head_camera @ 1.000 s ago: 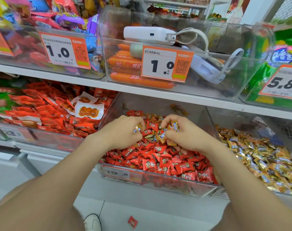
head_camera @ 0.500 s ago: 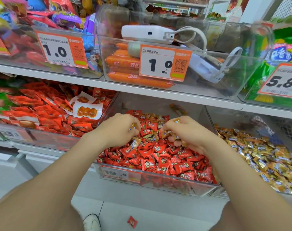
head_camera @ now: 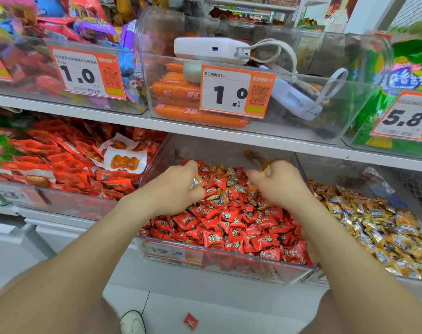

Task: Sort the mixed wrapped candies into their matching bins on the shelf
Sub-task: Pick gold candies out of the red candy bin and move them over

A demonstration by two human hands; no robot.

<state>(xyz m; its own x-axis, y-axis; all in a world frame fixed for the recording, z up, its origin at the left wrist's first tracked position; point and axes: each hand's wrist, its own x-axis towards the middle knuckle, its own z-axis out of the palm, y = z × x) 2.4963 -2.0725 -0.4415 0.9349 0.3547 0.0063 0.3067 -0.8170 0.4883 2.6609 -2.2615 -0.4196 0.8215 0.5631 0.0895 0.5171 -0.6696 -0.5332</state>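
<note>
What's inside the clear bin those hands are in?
The bin holds red candies with gold candies mixed in. The left hand and right hand each pinch a gold one. Deeper layers are covered.

The person is wearing a white shoe (head_camera: 133, 323), showing just left of the fallen red candy (head_camera: 190, 321); both arms are showing bare down to the left hand (head_camera: 174, 189) and right hand (head_camera: 280, 186).

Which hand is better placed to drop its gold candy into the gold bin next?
Right, probably: the right hand holds a gold candy beside the gold bin; the left hand sits farther left.
</note>
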